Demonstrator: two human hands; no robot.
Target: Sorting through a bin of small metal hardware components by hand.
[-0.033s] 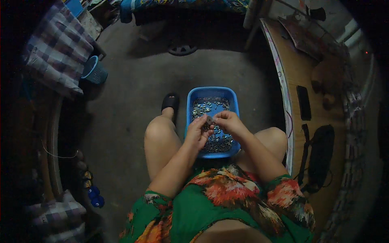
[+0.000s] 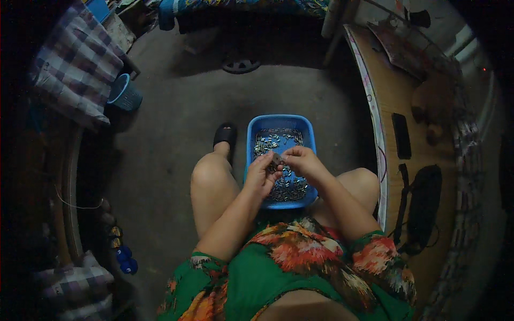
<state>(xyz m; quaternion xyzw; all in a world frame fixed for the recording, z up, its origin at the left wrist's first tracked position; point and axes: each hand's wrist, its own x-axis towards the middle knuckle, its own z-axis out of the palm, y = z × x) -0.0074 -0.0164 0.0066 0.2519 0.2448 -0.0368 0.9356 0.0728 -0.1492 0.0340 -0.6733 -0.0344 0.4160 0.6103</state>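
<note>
Between my knees a blue plastic basket (image 2: 249,147) holds many small shiny metal cylinders (image 2: 267,143), grouped toward its far and near ends. Over its middle, my left hand (image 2: 261,175) is closed around a small grey, roundish metal piece (image 2: 277,159), gripped between thumb and fingers. My right hand (image 2: 301,160) meets it from the right, thumb and forefinger pinched together at the piece's edge. Whatever sits in that pinch is too small to make out. Both hands hide part of the basket's contents.
A wooden board or low table (image 2: 399,176) at the right bears a black phone (image 2: 401,136) and a black bag (image 2: 424,203). At the far left stands a blue bin (image 2: 125,94) beside checked cloth (image 2: 80,61). A black slipper (image 2: 225,135) is on my left foot.
</note>
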